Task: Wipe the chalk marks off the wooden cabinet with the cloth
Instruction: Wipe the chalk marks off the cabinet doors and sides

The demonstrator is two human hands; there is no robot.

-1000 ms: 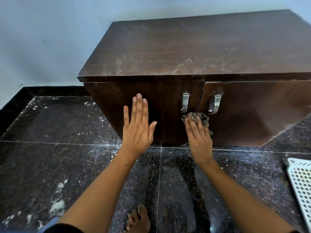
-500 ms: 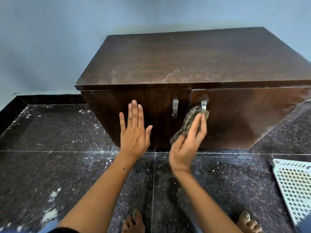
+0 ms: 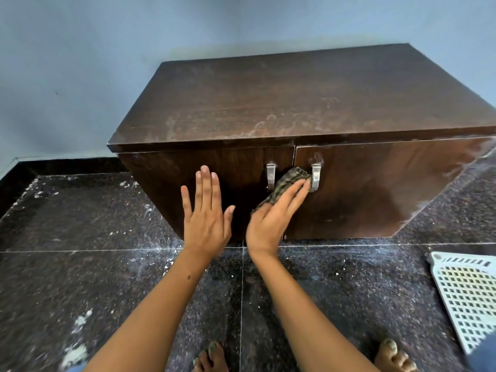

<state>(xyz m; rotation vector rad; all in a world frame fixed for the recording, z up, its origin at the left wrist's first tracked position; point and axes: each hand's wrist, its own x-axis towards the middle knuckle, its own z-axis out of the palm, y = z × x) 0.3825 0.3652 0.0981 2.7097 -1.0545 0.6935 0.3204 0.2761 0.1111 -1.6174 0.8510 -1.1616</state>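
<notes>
A dark wooden cabinet [image 3: 295,103] stands against a blue-grey wall, its top smeared with pale chalk marks [image 3: 257,127] near the front edge. A chalk smudge [image 3: 316,158] shows above the right door's metal handle [image 3: 315,177]. My right hand [image 3: 271,221] presses a dark patterned cloth [image 3: 284,185] with straight fingers against the door fronts between the two handles. My left hand [image 3: 205,213] rests flat, fingers spread, on the left door [image 3: 166,178].
The left handle [image 3: 270,175] sits just left of the cloth. A white perforated plastic tray [image 3: 469,296] lies on the dark speckled floor at the right. White dust flecks the floor tiles [image 3: 80,237]. My bare feet [image 3: 212,355] stand below.
My right hand moved the cloth up from below the handles to between them, beside the right handle. The camera view pulled back and shifted. The left hand stayed flat on the left door.
</notes>
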